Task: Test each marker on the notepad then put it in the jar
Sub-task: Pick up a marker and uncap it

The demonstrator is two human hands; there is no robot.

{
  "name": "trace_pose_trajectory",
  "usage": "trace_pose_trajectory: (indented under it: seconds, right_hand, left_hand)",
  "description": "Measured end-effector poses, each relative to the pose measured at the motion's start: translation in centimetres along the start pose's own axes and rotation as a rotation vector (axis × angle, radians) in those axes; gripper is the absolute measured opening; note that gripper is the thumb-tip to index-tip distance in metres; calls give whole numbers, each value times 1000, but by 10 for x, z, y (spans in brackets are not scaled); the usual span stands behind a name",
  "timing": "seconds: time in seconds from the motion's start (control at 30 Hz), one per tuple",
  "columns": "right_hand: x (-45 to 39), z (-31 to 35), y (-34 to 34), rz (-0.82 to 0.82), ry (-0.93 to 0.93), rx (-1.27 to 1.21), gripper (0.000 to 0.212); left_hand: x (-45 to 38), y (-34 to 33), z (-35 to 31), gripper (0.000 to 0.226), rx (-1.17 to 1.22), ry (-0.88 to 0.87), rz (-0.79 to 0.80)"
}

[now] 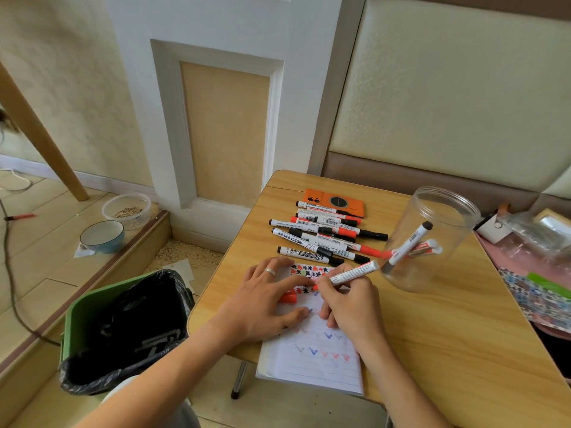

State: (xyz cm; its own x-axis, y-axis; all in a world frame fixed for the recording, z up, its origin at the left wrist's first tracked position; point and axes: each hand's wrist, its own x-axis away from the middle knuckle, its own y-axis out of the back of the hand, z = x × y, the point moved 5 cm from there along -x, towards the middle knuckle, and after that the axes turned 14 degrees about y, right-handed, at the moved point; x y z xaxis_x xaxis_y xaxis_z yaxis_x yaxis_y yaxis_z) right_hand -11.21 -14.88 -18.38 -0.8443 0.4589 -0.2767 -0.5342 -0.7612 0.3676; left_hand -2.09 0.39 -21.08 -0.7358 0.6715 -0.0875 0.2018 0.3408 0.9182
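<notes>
Red marker (349, 275) (uncapped) on notepad (312, 359)

The white lined paper notepad (312, 362) bears red and blue ticks. White-barrelled plastic markers (321, 236) have black or red caps. The wood-grain surface (448, 335) is yellow.

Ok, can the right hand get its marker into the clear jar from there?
Probably yes. The right hand holds a red marker on the notepad; the clear jar leans open-mouthed just beyond, with nothing between them on the table.
</notes>
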Motion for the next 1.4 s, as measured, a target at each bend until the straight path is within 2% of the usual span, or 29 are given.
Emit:
trace_pose_trajectory:
  seconds: [0.9, 1.4]
  right_hand:
    - [-1, -2, -2, 22, -5, 29, 15]
    - [0, -2, 1, -27, 0, 10, 16]
  left_hand:
    - [0, 0, 0, 55, -7, -2, -16]
    - [-1, 0, 0, 54, 0, -5, -13]
